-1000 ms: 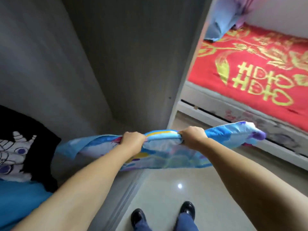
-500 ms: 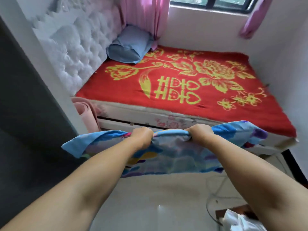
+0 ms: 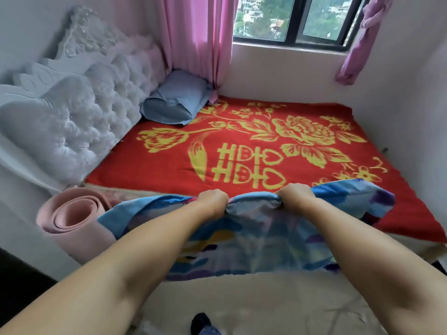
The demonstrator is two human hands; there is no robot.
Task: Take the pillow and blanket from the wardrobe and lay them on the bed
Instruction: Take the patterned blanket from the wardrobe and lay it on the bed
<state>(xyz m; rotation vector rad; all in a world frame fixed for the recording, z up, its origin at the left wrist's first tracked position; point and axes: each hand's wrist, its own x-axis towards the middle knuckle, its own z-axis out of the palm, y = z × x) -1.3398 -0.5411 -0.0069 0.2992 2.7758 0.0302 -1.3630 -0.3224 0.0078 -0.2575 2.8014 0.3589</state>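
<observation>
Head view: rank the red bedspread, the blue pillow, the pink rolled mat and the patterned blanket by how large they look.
1. Red bedspread
2. Blanket, though it is held close to the camera
3. and 4. Rolled mat and pillow look alike; the mat is nearer, so no ranking.

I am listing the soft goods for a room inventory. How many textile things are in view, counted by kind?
Pillow: 1
Held blue patterned blanket, gripped by left hand and right hand: 1
Red bedcover: 1
Pink curtains: 2
Rolled pink mat: 1
Total: 6
</observation>
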